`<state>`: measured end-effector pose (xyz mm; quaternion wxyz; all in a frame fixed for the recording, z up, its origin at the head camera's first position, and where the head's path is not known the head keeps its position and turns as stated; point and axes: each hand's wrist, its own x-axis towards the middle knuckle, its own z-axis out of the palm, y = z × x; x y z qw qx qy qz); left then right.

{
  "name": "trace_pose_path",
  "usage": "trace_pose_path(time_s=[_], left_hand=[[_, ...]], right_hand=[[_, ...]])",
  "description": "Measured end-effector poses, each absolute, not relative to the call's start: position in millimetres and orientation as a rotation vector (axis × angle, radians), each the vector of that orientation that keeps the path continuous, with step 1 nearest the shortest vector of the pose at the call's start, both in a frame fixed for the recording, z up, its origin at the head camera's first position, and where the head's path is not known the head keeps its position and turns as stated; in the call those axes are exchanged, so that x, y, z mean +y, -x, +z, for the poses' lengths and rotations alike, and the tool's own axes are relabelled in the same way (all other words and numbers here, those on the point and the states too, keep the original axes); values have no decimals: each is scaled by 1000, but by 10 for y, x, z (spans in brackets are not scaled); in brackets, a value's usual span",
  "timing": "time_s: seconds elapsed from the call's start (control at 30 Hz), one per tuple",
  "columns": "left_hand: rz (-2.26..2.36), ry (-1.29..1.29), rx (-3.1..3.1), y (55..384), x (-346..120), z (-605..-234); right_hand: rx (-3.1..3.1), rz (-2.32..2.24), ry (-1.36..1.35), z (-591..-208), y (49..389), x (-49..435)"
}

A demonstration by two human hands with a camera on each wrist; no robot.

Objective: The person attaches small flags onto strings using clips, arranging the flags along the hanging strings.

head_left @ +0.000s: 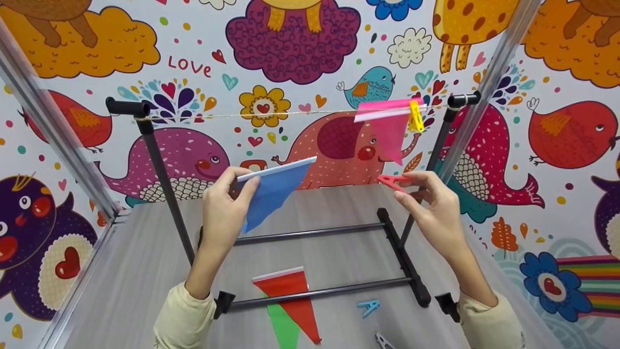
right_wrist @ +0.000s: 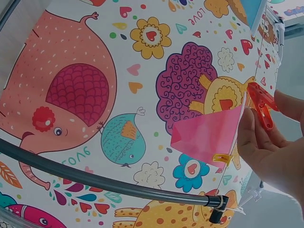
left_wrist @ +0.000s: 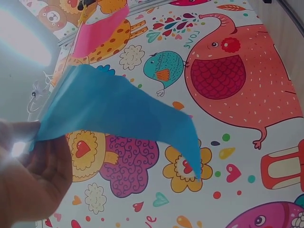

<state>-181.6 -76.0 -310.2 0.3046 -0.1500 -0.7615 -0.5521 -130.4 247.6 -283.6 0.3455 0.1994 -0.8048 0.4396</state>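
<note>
My left hand point(head_left: 225, 203) pinches the white top edge of a blue pennant point(head_left: 276, 186) between thumb and fingers; its point hangs down. In the left wrist view the same blue pennant point(left_wrist: 114, 104) spreads out from the fingers. A red clothespin point(head_left: 391, 182) is pinched in my right hand point(head_left: 433, 208), also seen in the right wrist view as a red clothespin point(right_wrist: 262, 105). Behind both hands a string point(head_left: 290, 114) runs across a black frame. A pink pennant point(head_left: 387, 128) hangs on it near the right post, held by a yellow clothespin point(head_left: 416, 117).
On the grey table point(head_left: 145, 271) lie a red pennant point(head_left: 290, 291), partly over a green pennant point(head_left: 284, 325), a blue clothespin point(head_left: 369, 307) and a grey clothespin point(head_left: 383, 341). The black stand point(head_left: 167, 184) has base bars crossing the table. A patterned wall stands behind.
</note>
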Motion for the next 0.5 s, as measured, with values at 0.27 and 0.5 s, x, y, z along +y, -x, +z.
trace_pose_path(time_s=[0.27,0.5], left_hand=[[-1417,389,-2012,1857,-829,-3051],[-1410,407,-2014,1864,-806,-2952]], right_hand=[[-2097,1124,-506,-2778,1334,2479],[-2061,1103,-549,-2707,1404,2484]])
